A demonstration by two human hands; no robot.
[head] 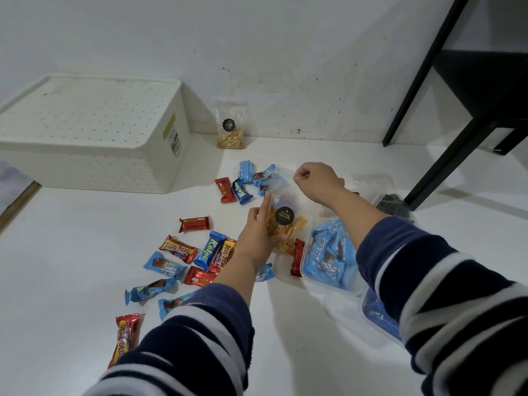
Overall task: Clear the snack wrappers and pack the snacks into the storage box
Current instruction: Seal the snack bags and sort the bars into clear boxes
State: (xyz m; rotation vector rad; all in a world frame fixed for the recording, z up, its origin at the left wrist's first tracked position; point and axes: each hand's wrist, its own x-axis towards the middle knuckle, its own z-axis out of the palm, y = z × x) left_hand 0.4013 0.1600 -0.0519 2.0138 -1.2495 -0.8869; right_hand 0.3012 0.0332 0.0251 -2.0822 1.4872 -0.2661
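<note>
clear bag held by its thin top, snacks everywhere underfoot

white floor runs up to a scuffed white wall, and the person works low over it, striped sleeves reaching forward. the left hand (255, 238) cups the lower part of a clear bag of orange sticks (283, 227), fingers closed on its side with one finger raised along the film. the right hand (317, 181) is closed in a pinch on the bag's crinkled top edge, lifted above the bag's body.

the storage box (94, 132) sits well apart at the far left against the wall, and its lid looks closed, so nothing can go in until it is opened. a second bag of pale snacks (231, 130) leans on the wall just beside it. wrapped bars (178, 247) lie scattered near the left wrist, and a clear tray of blue packets (328, 255) rests under the right forearm.

my guess at the risks: the film is slippery and the top pinch is small, so a tug could slip it free or split the seal and spill sticks. a squeeze from the left hand could crush them. either sleeve, swinging toward the box, could sweep bars about or catch the tray.
</note>
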